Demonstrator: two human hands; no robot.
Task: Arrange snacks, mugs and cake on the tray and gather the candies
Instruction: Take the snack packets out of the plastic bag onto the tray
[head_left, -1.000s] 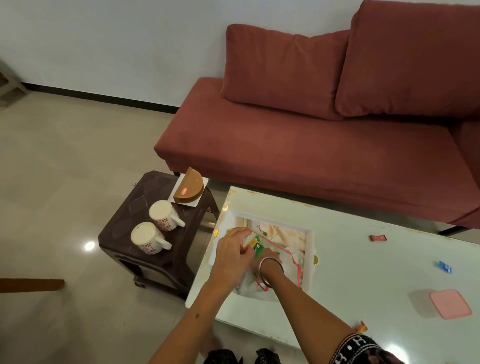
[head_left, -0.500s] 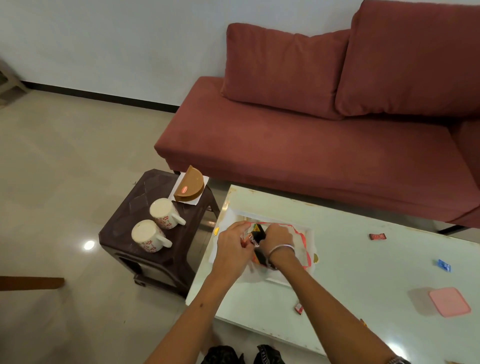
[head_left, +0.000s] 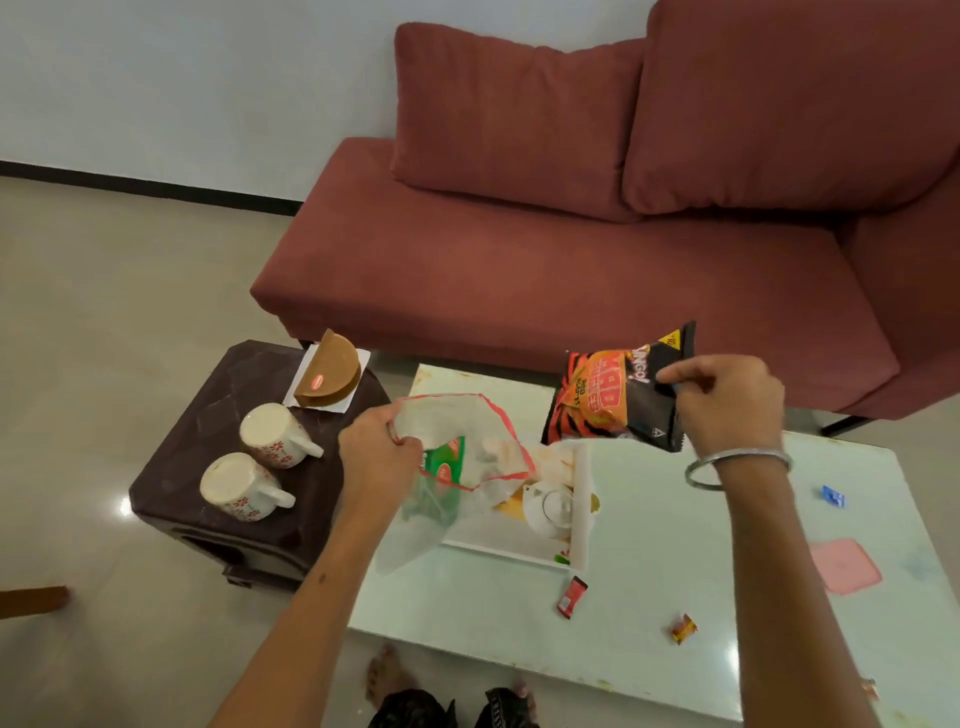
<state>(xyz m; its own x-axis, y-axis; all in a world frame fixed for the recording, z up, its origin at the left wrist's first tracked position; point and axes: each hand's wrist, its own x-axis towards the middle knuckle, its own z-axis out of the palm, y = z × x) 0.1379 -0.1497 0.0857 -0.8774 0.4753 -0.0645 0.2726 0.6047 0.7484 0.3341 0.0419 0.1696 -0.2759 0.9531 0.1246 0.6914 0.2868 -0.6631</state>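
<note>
A person stands at a pale table (head_left: 675, 545), seen from above. The right hand (head_left: 727, 402) pinches the top corner of an orange-and-black snack packet (head_left: 613, 397) between thumb and curled fingers, holding it in the air above the far edge of a white tray (head_left: 579, 525). The left hand (head_left: 382, 454) is closed on the rim of a clear plastic bag (head_left: 457, 457), which hangs open over the tray's left side with a green packet (head_left: 441, 483) inside.

The snack packet looks light, puffy and crinkly; the sealed corner seems the safest place to grip without crushing the contents. The bag looks limp and slippery, best held at its rim.

Two patterned mugs (head_left: 260, 467) and a half-round cake (head_left: 332, 376) on white paper sit on a dark stool (head_left: 171, 467) to the left. Small wrapped candies (head_left: 571, 597) lie scattered on the table.
</note>
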